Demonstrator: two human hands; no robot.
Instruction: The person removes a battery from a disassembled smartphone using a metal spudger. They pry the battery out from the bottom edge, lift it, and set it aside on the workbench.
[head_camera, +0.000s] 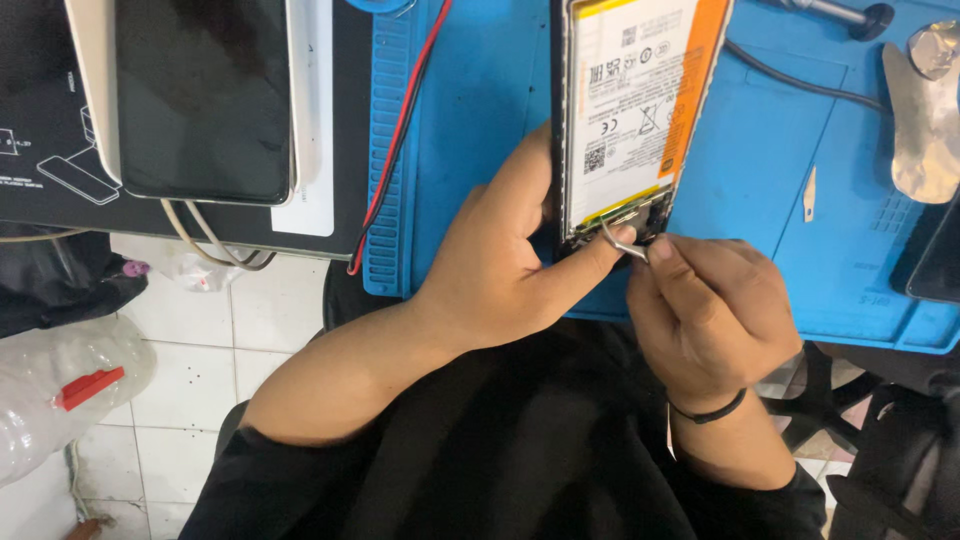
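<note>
1. Left hand (500, 265) grips the lower end of the opened phone (625, 120), thumb laid along its bottom edge; the phone lies back-up on the blue work mat (780, 200), battery exposed.
2. Right hand (710, 315) pinches metal tweezers (622, 240), tips at the phone's bottom edge just beside my left thumb.
3. Near the mat's right edge: a small pick (809, 195), apart from both hands.
4. Upper left: a second phone (205, 95), screen dark, well apart.

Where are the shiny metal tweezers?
In the head view, the shiny metal tweezers sit pinched in the right hand, tips at the opened phone's bottom edge.
</note>
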